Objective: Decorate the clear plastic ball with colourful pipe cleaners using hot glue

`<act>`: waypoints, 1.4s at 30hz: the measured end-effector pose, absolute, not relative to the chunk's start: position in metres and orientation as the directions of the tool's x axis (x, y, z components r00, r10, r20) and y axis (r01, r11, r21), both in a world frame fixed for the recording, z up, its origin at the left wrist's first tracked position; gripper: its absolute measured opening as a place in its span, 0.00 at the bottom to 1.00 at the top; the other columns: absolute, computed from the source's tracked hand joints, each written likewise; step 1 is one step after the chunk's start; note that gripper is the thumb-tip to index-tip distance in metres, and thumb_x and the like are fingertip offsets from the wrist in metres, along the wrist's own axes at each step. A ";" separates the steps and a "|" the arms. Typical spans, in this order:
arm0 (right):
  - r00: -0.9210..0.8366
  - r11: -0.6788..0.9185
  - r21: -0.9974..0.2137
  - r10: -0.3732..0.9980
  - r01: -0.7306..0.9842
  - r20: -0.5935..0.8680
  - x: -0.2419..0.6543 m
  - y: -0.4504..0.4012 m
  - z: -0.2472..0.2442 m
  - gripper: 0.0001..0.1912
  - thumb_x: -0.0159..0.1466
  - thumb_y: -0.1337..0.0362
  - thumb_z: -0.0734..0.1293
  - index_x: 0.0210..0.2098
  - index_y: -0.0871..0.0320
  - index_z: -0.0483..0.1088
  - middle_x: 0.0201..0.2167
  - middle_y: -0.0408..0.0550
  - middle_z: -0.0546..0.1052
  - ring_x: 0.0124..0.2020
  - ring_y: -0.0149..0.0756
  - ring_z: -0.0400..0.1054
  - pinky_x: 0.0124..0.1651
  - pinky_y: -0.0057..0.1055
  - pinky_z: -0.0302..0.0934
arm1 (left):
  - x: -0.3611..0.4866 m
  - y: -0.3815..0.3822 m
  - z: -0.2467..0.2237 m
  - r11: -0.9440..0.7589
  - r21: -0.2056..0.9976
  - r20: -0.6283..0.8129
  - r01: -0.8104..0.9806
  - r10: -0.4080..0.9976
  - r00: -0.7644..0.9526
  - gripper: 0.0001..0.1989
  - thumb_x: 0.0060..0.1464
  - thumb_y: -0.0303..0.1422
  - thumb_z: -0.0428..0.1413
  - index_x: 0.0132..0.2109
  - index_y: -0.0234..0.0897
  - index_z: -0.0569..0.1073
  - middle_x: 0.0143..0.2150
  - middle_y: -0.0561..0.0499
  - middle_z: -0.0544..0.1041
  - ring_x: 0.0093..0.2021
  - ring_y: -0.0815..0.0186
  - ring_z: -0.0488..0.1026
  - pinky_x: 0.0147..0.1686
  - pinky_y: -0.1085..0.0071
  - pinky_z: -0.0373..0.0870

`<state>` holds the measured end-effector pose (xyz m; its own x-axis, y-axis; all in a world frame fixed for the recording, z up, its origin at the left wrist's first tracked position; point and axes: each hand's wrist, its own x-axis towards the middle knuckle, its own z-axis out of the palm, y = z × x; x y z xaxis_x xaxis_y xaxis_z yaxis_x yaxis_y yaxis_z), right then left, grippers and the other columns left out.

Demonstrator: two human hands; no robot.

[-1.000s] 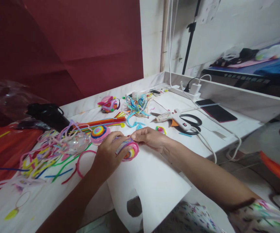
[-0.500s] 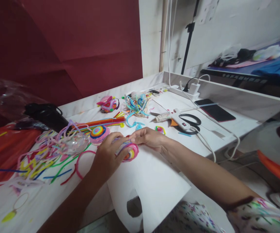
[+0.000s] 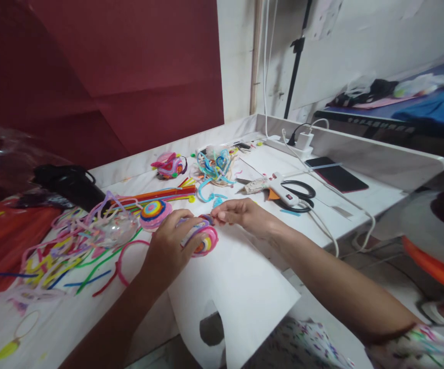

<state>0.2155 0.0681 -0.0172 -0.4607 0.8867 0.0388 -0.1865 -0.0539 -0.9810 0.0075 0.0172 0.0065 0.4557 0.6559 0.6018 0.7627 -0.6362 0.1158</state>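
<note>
So the left hand [image 3: 176, 241] has its grip wrapped over a pink coiled piece [image 3: 210, 241], fingers across the top. Right hand [image 3: 243, 216] has its fingertips bunched right at the far edge of it, but can't tell if that grip is pinching anything

Taking the pink coiled piece as the clock centre, 12 pointing away from the person: it's over a white sheet [image 3: 241, 287] running down to 6, with a dark opening low in it

Progress, my guess: the multicolour rings on the held piece look done, and a matching ringed disc [image 3: 155, 214] sits at 10, also looking finished. Straight fuzzy sticks [image 3: 156, 195] between 10 and 11 look unused, so does the loose strip pile [image 3: 47, 264] at 9. How much is left, no idea

Rest of the marbled desk [image 3: 68, 323] is busy: pink bundle [image 3: 168, 166] at 11, blue tangle [image 3: 218, 166] at 12, glue gun [image 3: 279, 189] and scissors [image 3: 304, 188] at 2, phone [image 3: 337, 177] beyond them

Room-wise, big maroon board [image 3: 129, 66] at 11, black pole [image 3: 293, 77] at 1, an orange-rimmed thing [image 3: 435, 269] down at 3
</note>
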 end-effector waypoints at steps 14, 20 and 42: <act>0.028 0.096 -0.340 0.939 0.935 0.343 0.311 0.080 -0.014 0.13 0.65 0.66 0.62 0.46 0.59 0.74 0.43 0.54 0.76 0.45 0.43 0.68 0.45 0.33 0.59 | 0.004 0.025 0.004 -0.653 0.070 0.636 0.754 0.612 0.470 0.09 0.61 0.38 0.52 0.43 0.43 0.75 0.42 0.48 0.75 0.42 0.61 0.75 0.44 0.64 0.74; 0.079 -0.021 -0.232 0.966 0.972 0.246 0.314 0.089 -0.012 0.16 0.64 0.63 0.62 0.48 0.62 0.72 0.48 0.63 0.74 0.49 0.53 0.66 0.46 0.39 0.57 | 0.004 0.030 0.005 -0.688 0.005 0.666 0.725 0.544 0.511 0.07 0.60 0.39 0.53 0.43 0.46 0.74 0.40 0.50 0.76 0.40 0.60 0.76 0.41 0.65 0.75; 0.374 0.020 -0.990 0.925 0.137 0.071 0.316 0.084 -0.016 0.29 0.42 0.54 0.77 0.36 0.56 0.61 0.27 0.38 0.68 0.24 0.32 0.67 0.20 0.26 0.58 | 0.011 0.019 0.014 -0.664 0.091 0.583 0.742 0.640 0.500 0.05 0.60 0.30 0.54 0.43 0.37 0.73 0.41 0.49 0.74 0.44 0.63 0.73 0.46 0.67 0.73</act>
<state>0.3156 0.0842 -0.0162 0.3742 0.9247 0.0707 0.1369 0.0203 -0.9904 0.0111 0.0192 0.0136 0.5002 0.6398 0.5835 0.7424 -0.6637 0.0912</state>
